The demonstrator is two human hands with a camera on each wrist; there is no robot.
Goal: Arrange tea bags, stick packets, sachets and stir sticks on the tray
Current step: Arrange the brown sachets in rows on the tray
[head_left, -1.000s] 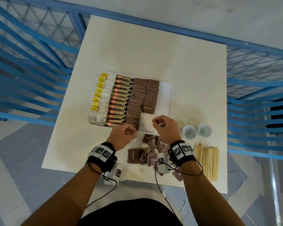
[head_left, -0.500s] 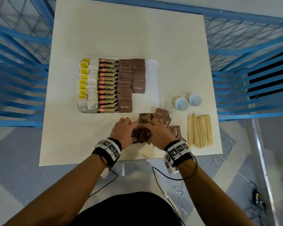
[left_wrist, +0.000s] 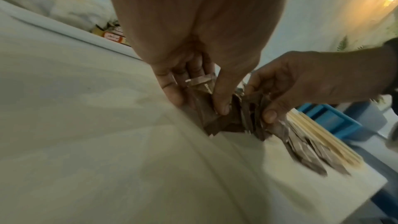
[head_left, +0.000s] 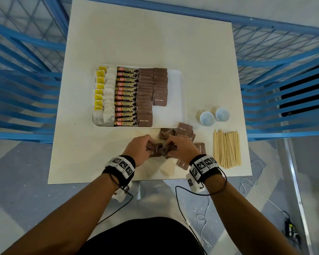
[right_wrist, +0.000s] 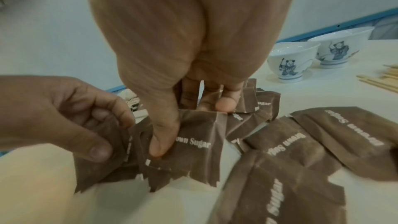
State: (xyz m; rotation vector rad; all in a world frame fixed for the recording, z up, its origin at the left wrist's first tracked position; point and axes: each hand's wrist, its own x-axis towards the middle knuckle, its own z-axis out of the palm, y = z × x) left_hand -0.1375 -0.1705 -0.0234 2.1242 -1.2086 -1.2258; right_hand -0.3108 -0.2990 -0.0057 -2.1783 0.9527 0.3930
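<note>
Both hands worked together at the near edge of the table point(head_left: 92, 148), just short of the tray point(head_left: 177, 115). Left hand point(head_left: 139, 150) clamped on a bunch of brown sugar sachets point(right_wrist: 193, 144), thumb pressed on the front of the bunch; right hand point(head_left: 180, 150) clamped on the same bunch from the other side, thumb on the printed face. More sachets lay loose point(head_left: 184, 130) between the hands and the tray's near right corner, one near the right wrist. On the tray: tea bags point(head_left: 107, 100) along the left edge, stick packets point(head_left: 126, 97) beside them, then two columns of sachets point(head_left: 152, 94), the right one only partly filled. Stir sticks point(head_left: 226, 149) heaped at the table's near right corner, cups point(head_left: 213, 116) just beyond them.

Likely troubles, judged from the grip: bunch held unevenly, so sachets apt to slip out and fan across the table during the lift; crumpled or torn corners from too hard a squeeze; laid-down columns knocked askew during placement; a sachet near the near edge swept off by a wrist.
</note>
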